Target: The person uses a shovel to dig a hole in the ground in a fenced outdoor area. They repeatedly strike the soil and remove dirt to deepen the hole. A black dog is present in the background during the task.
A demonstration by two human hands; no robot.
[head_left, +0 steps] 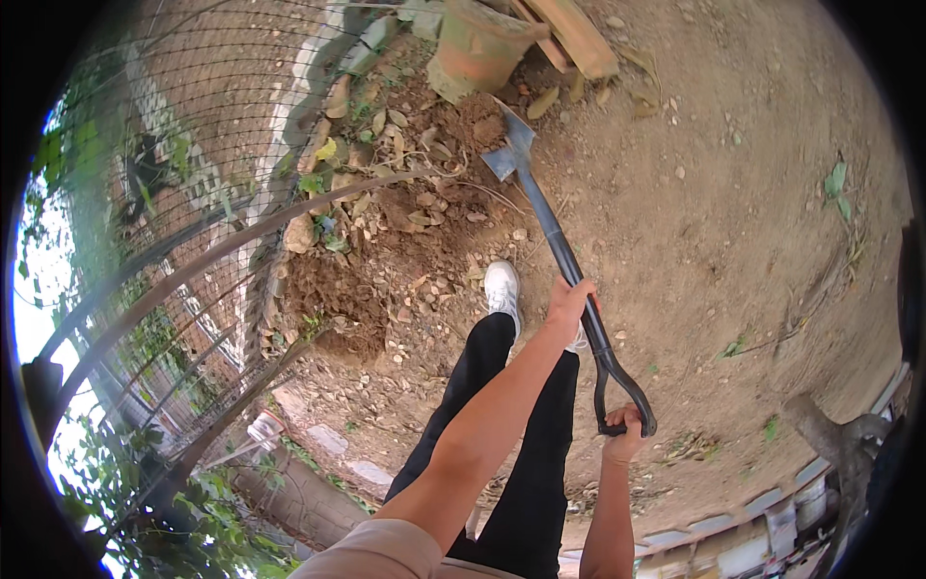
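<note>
A metal spade [553, 217] with a black D-shaped handle lies across the view, blade up and away from me. My left hand [570, 300] grips its shaft midway. My right hand [626, 432] is closed round the crossbar of the handle. Clumped brown soil [481, 123] rests on or against the blade, close to the foot of a weathered clay pot [477, 43]; whether the blade carries it all, I cannot tell. Below and left lie loose dug soil [340, 304] and dry leaves [427, 213]. My white shoe [501, 289] stands beside the leaves.
Wire mesh fencing [217, 123] and a bent branch [268, 218] run along the left. Wooden planks [579, 36] lie beside the pot. Stones [299, 233] edge the bed. A tree trunk [825, 427] stands at lower right, near a brick-edged border [712, 523].
</note>
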